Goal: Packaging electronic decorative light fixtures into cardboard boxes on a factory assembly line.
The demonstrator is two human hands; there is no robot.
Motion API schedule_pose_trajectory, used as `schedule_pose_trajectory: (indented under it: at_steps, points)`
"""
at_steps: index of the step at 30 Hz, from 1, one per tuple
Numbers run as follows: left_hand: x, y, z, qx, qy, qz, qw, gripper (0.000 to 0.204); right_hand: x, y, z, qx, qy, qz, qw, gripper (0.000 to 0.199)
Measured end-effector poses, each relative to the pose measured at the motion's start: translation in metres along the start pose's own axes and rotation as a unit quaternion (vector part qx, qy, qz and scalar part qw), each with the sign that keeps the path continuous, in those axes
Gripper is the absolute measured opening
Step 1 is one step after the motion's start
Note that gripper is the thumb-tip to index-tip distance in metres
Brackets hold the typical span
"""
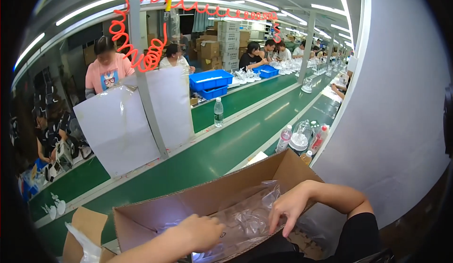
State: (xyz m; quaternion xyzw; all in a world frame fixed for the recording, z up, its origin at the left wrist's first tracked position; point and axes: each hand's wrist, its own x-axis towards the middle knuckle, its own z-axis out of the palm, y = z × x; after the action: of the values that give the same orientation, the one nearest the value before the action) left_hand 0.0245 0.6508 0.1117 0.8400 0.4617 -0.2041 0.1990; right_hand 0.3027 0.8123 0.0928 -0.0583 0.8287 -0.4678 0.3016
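Note:
A long open cardboard box stands right in front of me. Clear plastic bags lie inside it, with crumpled, shiny film and something rounded showing through. My left hand reaches in over the left part of the box; its fingers curl downward, and whatever they hold is hidden beneath them. At the right end my right hand hangs over the near rim, fingers apart and pointing down, close to the plastic and touching the cardboard edge.
Beyond the box runs a green conveyor. A smaller open carton is at the left. Bottles and a clear dome on a white base stand at right, beside a white wall panel. Co-workers sit across the line.

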Motion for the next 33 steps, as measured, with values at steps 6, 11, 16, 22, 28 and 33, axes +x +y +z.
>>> schedule_pose_trajectory:
  at_steps: [6, 11, 16, 22, 28, 33]
  points:
    - [0.013, 0.022, 0.020, 0.061, 0.074, 0.033, 0.995, 0.041, 0.007, -0.003, -0.009, -0.008, -0.078, 0.033, 0.996, 0.052]
    - [0.002, 0.021, 0.012, -0.007, 0.085, 0.010, 0.996, 0.041, 0.013, -0.015, -0.010, -0.014, -0.074, 0.033, 0.997, 0.050]
    - [-0.007, 0.028, 0.012, 0.050, 0.081, 0.002, 0.995, 0.042, 0.003, -0.019, -0.010, -0.087, -0.022, 0.031, 0.995, 0.046]
    - [-0.003, 0.012, 0.029, 0.008, 0.154, -0.024, 0.988, 0.032, 0.004, -0.018, -0.015, -0.052, -0.022, 0.047, 0.997, 0.047]
    - [-0.001, 0.012, 0.034, 0.013, 0.154, -0.061, 0.986, 0.033, 0.005, 0.006, -0.017, 0.013, -0.079, 0.039, 0.996, 0.057]
    - [0.014, -0.003, 0.058, -0.060, 0.086, -0.083, 0.991, 0.047, 0.023, 0.009, -0.018, 0.067, -0.111, 0.054, 0.990, 0.056]
